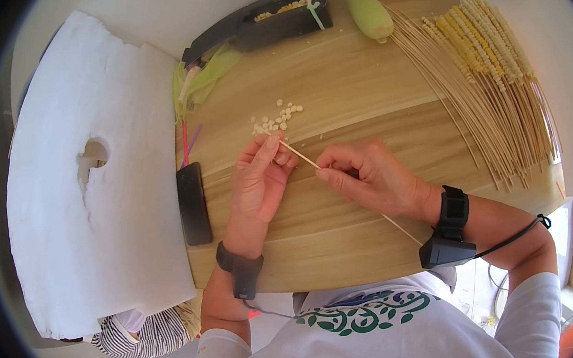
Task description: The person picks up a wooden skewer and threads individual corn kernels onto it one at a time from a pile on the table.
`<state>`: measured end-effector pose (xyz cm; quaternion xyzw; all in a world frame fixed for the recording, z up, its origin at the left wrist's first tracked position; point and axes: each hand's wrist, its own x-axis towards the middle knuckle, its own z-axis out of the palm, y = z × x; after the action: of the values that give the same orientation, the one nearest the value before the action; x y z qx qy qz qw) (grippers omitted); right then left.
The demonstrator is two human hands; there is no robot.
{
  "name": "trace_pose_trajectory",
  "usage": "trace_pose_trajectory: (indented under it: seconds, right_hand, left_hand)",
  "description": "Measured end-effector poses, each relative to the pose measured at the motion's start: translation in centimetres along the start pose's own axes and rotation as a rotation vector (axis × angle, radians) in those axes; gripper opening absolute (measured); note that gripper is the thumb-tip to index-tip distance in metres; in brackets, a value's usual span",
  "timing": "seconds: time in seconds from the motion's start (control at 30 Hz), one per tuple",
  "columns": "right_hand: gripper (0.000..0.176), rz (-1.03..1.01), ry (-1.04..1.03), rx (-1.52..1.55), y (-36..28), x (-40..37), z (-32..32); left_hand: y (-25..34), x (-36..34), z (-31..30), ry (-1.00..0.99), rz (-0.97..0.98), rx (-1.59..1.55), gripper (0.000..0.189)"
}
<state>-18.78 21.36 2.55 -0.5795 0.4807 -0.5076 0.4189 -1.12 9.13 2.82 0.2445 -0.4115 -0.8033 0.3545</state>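
Note:
A thin wooden stick [300, 155] runs between my two hands above the wooden table. My left hand [262, 177] pinches its upper end between thumb and fingertips; whether a kernel is there too is hard to make out. My right hand [369, 177] is closed on the stick farther down, and the rest of it comes out below the hand toward the wrist device. Just beyond my left fingertips lies a small scatter of pale corn kernels [283, 117]. Kernels threaded on many sticks [482, 42] form a pile at the upper right, their bare ends pointing toward me.
A black tray [259, 28] with kernels stands at the back, beside a green corn ear [368, 11]. Husk pieces [214, 75] and a dark phone [194, 203] lie along the left edge. A white foam board [116, 231] stands left; striped cloth [147, 335] shows below it.

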Motion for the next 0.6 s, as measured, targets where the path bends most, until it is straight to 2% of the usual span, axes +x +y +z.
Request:
trace_pose_trajectory:
  seconds: [0.1, 0.2, 0.27, 0.4, 0.47, 0.6]
  right_hand:
    - [0.014, 0.022, -0.007, 0.011, -0.4, 0.0, -0.1]
    - [0.013, 0.053, 0.046, 0.061, -0.5, 0.1, 0.2]
    - [0.015, 0.048, 0.092, 0.23, -0.5, 0.2, 0.5]
    - [0.016, 0.088, 0.019, 0.209, -0.6, 0.2, -0.2]
    - [0.016, 0.14, -0.036, 0.199, -0.9, 0.2, -0.4]
    - [0.017, 0.138, -0.022, 0.216, -0.6, 0.1, -0.1]
  left_hand:
    - [-0.4, -0.2, 0.3, -0.001, -0.093, -0.115, 0.01]
    - [-1.3, -0.8, 0.8, -0.035, -0.143, -0.094, 0.012]
    - [-1.4, -1.3, 1.6, -0.073, -0.185, 0.016, 0.013]
    - [-1.2, -1.2, 1.3, -0.055, -0.184, 0.055, 0.013]
    - [-1.0, -0.8, 0.5, -0.054, -0.148, -0.058, 0.014]
    - [-0.7, -0.3, 0.2, 0.006, -0.113, -0.086, 0.014]
